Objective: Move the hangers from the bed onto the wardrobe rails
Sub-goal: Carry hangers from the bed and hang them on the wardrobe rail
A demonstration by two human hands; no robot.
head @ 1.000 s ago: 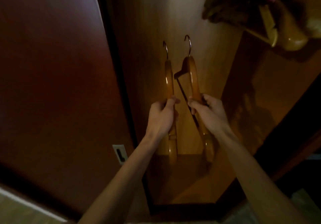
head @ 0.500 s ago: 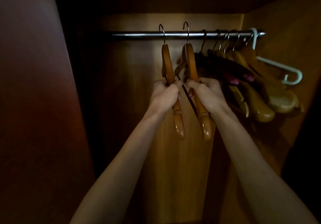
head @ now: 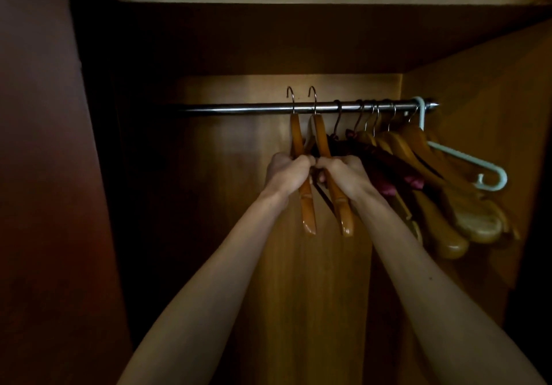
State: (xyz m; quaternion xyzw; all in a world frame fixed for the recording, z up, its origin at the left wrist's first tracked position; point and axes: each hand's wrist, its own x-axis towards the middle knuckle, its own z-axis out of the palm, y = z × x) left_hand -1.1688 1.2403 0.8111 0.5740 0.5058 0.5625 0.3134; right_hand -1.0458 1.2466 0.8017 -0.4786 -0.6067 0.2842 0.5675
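Looking up from the head camera into the wardrobe, the left hand (head: 285, 172) grips one wooden hanger (head: 301, 175) by its near arm, and the right hand (head: 340, 175) grips a second wooden hanger (head: 328, 172) the same way, knuckles almost touching. Both steel hooks rise above the rail (head: 239, 108), apparently lifted clear of it and not yet seated, just left of a bunch of hung hangers (head: 418, 157) and a pale plastic hanger (head: 466, 160). These wooden hangers look stiff, fairly light and smoothly varnished, so a full fist round the arm, as here, seems the sound hold: it steers the hook without twisting. Gripping lower on the glossy tip would likely slip.
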